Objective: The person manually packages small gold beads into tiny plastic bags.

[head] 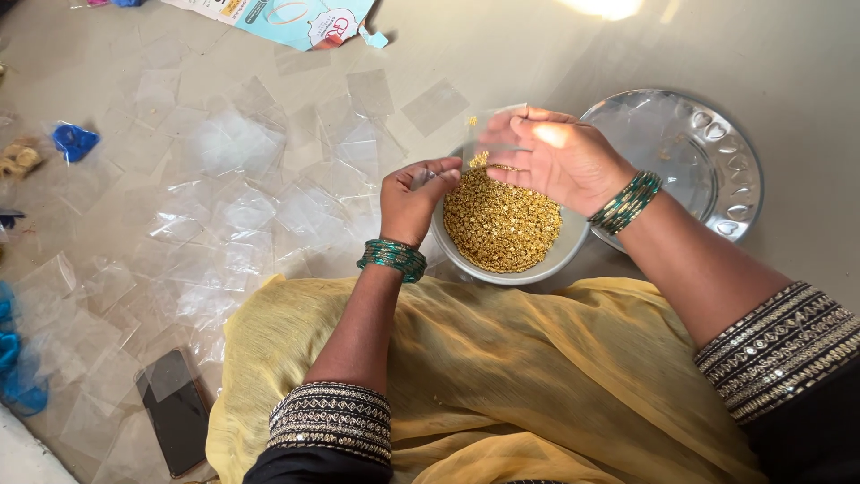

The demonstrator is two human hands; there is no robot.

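A pale bowl (546,262) full of small gold beads (502,224) rests at the edge of my yellow-draped lap. My left hand (414,199) hovers at the bowl's left rim, fingers pinched on the edge of a small clear plastic pouch (488,134). My right hand (555,154) is above the bowl's far side, cupped over a few gold beads and touching the same pouch. Green bangles circle both wrists.
Several empty clear pouches (233,197) lie scattered over the floor to the left. A round steel plate (717,161) sits right of the bowl. A dark phone (175,412) lies at lower left. Blue plastic bits (73,141) and a printed packet (287,18) lie farther off.
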